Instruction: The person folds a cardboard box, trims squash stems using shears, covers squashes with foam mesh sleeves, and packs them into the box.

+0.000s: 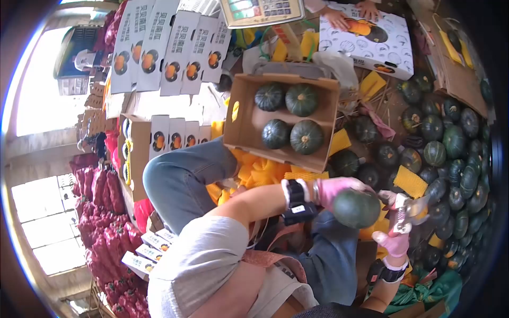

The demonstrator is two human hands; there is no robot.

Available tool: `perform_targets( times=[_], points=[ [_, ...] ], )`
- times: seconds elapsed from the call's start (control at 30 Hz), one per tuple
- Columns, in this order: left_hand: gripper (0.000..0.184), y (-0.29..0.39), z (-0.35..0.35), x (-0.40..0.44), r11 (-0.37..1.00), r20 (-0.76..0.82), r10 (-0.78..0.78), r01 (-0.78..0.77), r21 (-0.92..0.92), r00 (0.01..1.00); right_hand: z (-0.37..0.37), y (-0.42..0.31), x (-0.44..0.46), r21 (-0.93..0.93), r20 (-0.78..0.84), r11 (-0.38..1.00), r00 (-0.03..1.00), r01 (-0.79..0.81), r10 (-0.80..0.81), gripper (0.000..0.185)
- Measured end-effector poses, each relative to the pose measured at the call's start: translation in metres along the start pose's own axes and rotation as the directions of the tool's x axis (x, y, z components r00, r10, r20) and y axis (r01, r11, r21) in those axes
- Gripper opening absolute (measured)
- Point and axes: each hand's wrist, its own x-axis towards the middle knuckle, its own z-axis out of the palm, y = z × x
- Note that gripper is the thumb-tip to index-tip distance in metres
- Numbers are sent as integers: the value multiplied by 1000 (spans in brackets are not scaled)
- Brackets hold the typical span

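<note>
My left hand (342, 188), in a pink glove, is closed around a dark green pumpkin (356, 209) in front of my knees. To its right, my gloved right hand (395, 241) grips pruning shears (404, 214); their metal blades point up and to the right, slightly blurred. The shears are close beside the pumpkin, and I cannot tell whether they touch its stem. Above my left arm, an open cardboard box (281, 148) holds several dark green pumpkins (306, 137) in two rows. Yellow foam net sleeves (257, 172) lie beneath the box.
A heap of pumpkins (453, 140) covers the floor at right. Another person's hands (339, 20) rest on a closed printed box (366, 45) near a scale (262, 10). Printed cartons (154, 47) stand at upper left; purple net bags (108, 238) are stacked at left.
</note>
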Motion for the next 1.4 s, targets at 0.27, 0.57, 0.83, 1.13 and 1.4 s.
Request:
perform_targets(
  times=[0.27,0.57,0.83,1.13,1.4],
  points=[
    [76,67,-72,-179,646,-637,-102,-436,-627,764,-25,45,-47,95,-329,991,937,-95,121,75],
    [49,102,-117,-227,988,-955,82,102,116,284,-24,42,-82,150,-557,969,793,-198,249,61],
    [61,85,-101,-141,15,-584,291,607,794,757,-27,52,-90,268,-629,953,724,-140,283,48],
    [72,94,-66,-85,389,-660,479,535,750,578,-21,64,-118,334,-691,927,624,-174,366,62],
    [72,69,-25,109,-257,-379,-163,332,908,911,-70,98,-49,428,-580,860,645,-278,497,31]
  ],
)
